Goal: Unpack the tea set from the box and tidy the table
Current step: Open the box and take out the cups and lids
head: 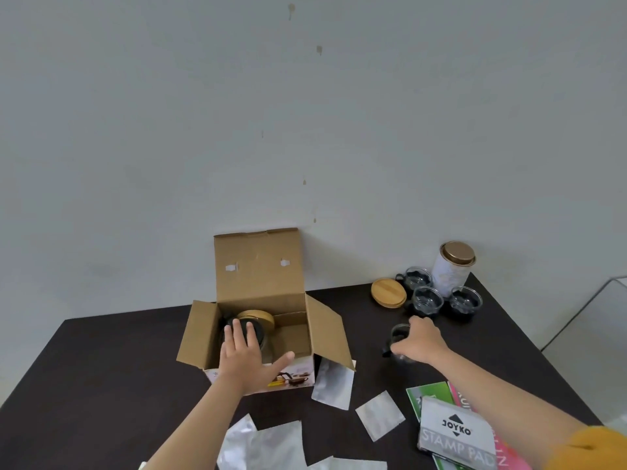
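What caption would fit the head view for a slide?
Left hand reaches into the open box toward the teapot; right hand holds a glass cup near three others.

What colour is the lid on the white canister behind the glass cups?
Metallic gold-brown, on the white canister; the lid shows best in the head view.

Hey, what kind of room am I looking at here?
Probably a home or small office desk: a dark table against a plain wall, with a Joyko stamp pad box beside a tea set box being unpacked.
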A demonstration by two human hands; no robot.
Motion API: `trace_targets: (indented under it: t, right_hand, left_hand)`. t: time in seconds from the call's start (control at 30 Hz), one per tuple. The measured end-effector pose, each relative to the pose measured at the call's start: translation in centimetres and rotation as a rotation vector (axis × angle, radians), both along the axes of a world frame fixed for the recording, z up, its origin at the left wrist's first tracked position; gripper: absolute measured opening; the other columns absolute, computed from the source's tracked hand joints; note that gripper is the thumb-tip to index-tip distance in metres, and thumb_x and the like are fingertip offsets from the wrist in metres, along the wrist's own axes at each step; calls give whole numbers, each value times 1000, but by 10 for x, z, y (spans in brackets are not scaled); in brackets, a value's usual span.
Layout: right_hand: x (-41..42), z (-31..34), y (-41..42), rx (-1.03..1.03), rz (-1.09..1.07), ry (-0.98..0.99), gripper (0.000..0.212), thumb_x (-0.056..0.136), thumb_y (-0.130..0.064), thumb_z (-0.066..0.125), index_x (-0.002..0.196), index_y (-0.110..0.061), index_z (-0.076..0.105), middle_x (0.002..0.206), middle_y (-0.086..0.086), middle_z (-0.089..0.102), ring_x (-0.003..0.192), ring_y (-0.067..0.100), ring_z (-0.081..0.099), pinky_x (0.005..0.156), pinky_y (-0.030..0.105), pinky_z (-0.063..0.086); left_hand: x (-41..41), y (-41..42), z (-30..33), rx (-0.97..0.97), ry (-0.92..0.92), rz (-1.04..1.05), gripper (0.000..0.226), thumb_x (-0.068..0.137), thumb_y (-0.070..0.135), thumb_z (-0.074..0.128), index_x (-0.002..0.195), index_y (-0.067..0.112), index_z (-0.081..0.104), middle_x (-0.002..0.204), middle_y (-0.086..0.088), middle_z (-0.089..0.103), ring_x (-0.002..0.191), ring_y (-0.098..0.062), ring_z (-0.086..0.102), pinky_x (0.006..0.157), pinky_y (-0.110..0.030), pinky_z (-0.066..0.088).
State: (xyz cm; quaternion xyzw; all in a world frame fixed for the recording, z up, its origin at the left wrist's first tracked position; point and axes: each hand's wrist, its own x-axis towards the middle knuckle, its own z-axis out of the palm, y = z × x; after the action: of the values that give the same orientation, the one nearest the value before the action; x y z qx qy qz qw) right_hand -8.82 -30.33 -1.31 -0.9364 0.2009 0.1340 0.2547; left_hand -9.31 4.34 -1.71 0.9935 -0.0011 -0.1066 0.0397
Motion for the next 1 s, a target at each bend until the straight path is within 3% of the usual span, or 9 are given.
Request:
trace_targets:
  t: [0.3, 0.57, 1.0]
  right_hand:
    - [-8, -32, -85, -81, -175, 11, 68, 65, -34, 80, 119, -6, 50, 120, 13, 48, 115, 32, 48, 85, 39, 51]
    - [12, -41, -112, -76, -131, -15, 66, 62, -35, 80, 115, -6, 54, 116, 12, 46, 110, 31, 51, 81, 37, 52]
    - [45, -47, -112, -86, -85, -32, 77, 69, -36, 80, 130, -4, 47, 129, 15, 45, 122, 35, 44, 90, 40, 48]
  left_hand:
    - [3, -12, -9, 118, -60, 97, 146, 35, 95, -23, 150, 7, -2, 157, -18, -7, 145, -37, -5, 118, -45, 7]
    - [2, -13, -12, 136, -96, 116, 144, 39, 96, -19, 150, 8, 5, 158, -16, -1, 145, -36, 0, 117, -44, 9]
    - [3, -12, -16, 112, -128, 120, 139, 45, 98, -12, 150, 9, 10, 158, -15, 4, 145, -35, 2, 116, -44, 7]
